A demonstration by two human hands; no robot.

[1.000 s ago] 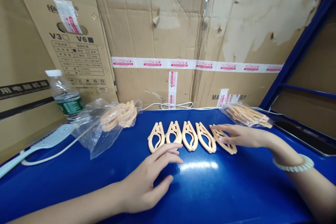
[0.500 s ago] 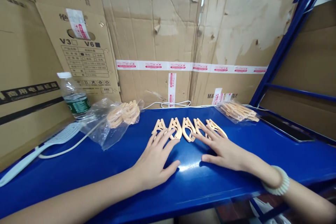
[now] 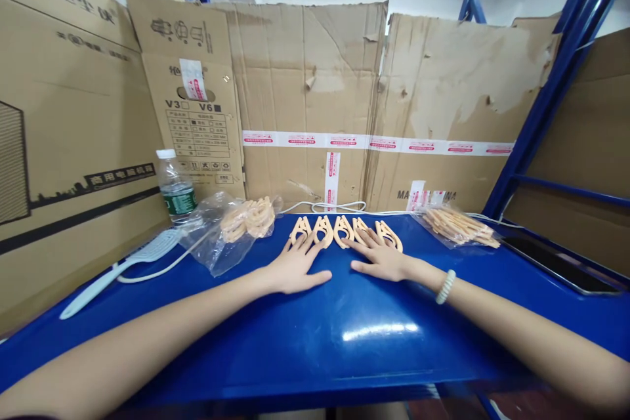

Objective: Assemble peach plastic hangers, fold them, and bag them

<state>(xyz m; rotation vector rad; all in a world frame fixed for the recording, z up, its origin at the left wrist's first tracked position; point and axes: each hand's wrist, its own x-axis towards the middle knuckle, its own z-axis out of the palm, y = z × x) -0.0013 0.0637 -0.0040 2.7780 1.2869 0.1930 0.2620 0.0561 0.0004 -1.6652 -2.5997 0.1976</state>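
Several beige folded travel hangers (image 3: 343, 231) lie side by side in a row on the blue table (image 3: 315, 335). My left hand (image 3: 296, 267) is palm down with its fingers spread; its fingertips touch the lower ends of the hangers at the left of the row. Flat and spread as well, my right hand (image 3: 381, 258) rests its fingers over the hangers at the right end and partly hides them. Neither hand grips anything. A pale beaded bracelet (image 3: 445, 287) circles the right wrist.
At the left stand a water bottle (image 3: 178, 191), a light blue hairbrush (image 3: 123, 269) and a clear bag of beige hangers (image 3: 249, 218). To the right lie another bag of beige pieces (image 3: 457, 226) and a dark phone (image 3: 558, 265). Cardboard (image 3: 305, 98) walls the back, with a white cable (image 3: 335, 207) along it.
The view has tilted up and drawn back, so the table shows smaller and more cardboard is visible. Both hands stay spread on the hangers, with the row now slightly tighter.
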